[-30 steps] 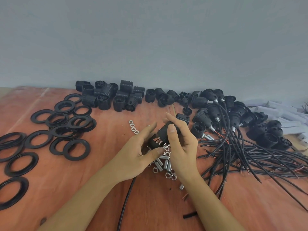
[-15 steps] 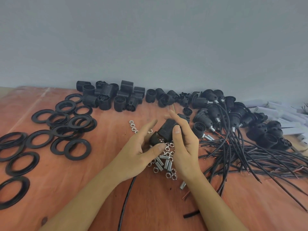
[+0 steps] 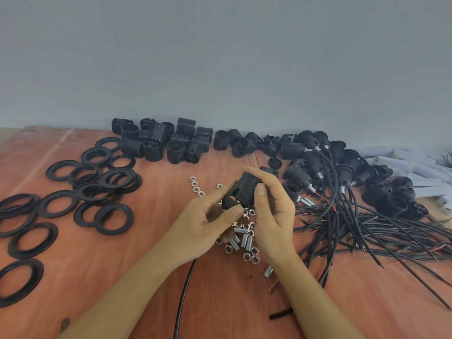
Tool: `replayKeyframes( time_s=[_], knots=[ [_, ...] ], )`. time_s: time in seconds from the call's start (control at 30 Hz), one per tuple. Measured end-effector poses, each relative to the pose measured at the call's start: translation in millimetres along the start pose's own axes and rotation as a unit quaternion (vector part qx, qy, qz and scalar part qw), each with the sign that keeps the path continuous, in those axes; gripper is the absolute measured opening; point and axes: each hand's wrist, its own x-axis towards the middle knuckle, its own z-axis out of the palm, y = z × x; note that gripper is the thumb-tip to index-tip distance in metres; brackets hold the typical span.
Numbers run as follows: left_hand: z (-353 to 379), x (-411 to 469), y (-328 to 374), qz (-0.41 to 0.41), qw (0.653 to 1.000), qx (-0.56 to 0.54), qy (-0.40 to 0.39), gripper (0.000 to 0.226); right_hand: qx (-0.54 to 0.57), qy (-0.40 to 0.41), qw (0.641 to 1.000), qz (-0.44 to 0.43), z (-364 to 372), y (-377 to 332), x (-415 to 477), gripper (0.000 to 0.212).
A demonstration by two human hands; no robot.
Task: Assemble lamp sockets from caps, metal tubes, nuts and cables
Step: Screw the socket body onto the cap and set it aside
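Head view: ribbed black socket body [image 3: 245, 189] meets smooth cap [image 3: 230, 203].

Reaches in from the lower edge with two bare forearms, the left slanting up from the lower left, the right from the lower right, wrists near each other at the middle. Wraps the right grip [image 3: 274, 216] round a ribbed socket shell [image 3: 245, 188], thumb upright against its near side, fingers curled over the far side. Pinches the black cap [image 3: 228, 203] at the shell's lower end with the left grip [image 3: 200, 226], thumb pressed across the front, forefinger stretched up behind, remaining fingers loosely curled underneath. Holds both palms turned inward, facing each other
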Motion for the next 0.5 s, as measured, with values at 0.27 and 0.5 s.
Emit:
replayKeyframes(
  time_s=[0.27, 0.5],
  knots=[
    [-3.8, -0.9, -3.4, 0.013, 0.998, 0.055, -0.011, 0.043, -0.004, 0.002, 1.000, 0.014, 0.9, 0.7, 0.4, 0.028],
    [-5.5, -1.0, -0.2, 0.011, 0.996, 0.085, -0.028, 0.039, -0.012, -0.016, 1.000, 0.001, 0.8, -0.6, 0.4, 0.028]
  ],
)
